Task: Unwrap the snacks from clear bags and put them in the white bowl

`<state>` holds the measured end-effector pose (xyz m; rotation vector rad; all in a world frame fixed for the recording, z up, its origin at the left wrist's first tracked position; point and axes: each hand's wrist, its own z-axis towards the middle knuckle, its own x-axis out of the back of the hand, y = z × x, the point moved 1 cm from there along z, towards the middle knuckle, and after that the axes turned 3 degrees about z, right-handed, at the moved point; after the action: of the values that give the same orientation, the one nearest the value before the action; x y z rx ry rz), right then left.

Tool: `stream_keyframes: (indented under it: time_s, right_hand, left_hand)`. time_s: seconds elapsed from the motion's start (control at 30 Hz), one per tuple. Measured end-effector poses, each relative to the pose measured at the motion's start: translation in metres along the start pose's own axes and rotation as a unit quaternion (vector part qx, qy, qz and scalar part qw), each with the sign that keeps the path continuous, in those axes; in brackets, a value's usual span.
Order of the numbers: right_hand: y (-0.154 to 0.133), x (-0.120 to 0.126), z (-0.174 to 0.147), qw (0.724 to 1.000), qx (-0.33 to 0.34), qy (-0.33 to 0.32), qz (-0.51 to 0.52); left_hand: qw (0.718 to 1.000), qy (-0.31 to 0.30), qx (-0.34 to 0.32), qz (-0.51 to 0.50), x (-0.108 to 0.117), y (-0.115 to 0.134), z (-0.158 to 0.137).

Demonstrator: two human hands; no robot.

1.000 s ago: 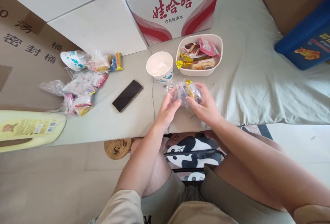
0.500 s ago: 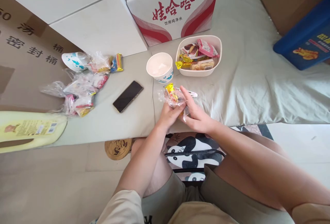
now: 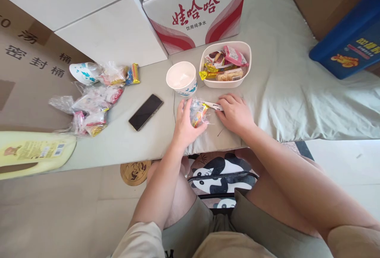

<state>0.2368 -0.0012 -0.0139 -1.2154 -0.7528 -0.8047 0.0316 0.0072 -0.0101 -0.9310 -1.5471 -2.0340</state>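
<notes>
My left hand (image 3: 187, 125) is closed round a clear plastic bag of wrapped snacks (image 3: 199, 114), held low over the cloth near the front edge. A yellow and orange wrapper shows through the film. On the right, my right hand (image 3: 236, 113) rests palm down, thumb and fingertips closed at the right end of a slim white utility knife (image 3: 212, 106). The knife's other end points at the bag; whether its blade is out cannot be made out. Just behind the bag stands a white paper cup (image 3: 181, 79) with blue print.
A cream bowl (image 3: 247, 77) of wrapped snacks stands behind my right hand. Leftward lie a phone (image 3: 146, 112), bagged snacks (image 3: 94, 101) and a tipped paper cup (image 3: 83, 73). A white carton (image 3: 196, 20) is at the back, a blue container (image 3: 346, 44) on the right, a yellow jug (image 3: 38, 151) front left.
My hands have moved apart. The right let go of the snack bag and reached the utility knife on the cloth; the left keeps the bag, now turned and lower. The view shifted slightly.
</notes>
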Motion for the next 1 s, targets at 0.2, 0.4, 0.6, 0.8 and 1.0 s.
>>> stream_keyframes:
  time_s: [0.2,0.4,0.6,0.8,1.0]
  right_hand:
    - [0.002,0.027,-0.012,0.995,-0.087,0.05,0.02]
    - [-0.005,0.054,-0.025,0.976,-0.105,0.132,0.14]
    - [-0.018,0.055,-0.03,0.973,-0.094,0.106,0.185]
    - [-0.022,0.038,-0.038,0.988,-0.033,0.029,0.15]
    - [-0.005,0.069,-0.051,0.988,-0.063,-0.011,0.139]
  left_hand:
    - [0.997,-0.028,-0.015,-0.072,0.017,-0.012,-0.011]
    - [0.998,0.026,-0.052,-0.01,0.024,0.0,-0.018]
    - [0.985,-0.026,-0.081,0.149,0.007,0.029,-0.032]
    - [0.982,-0.036,-0.034,0.181,-0.001,0.039,-0.038]
    - [0.989,-0.016,-0.004,0.146,0.008,0.036,-0.036]
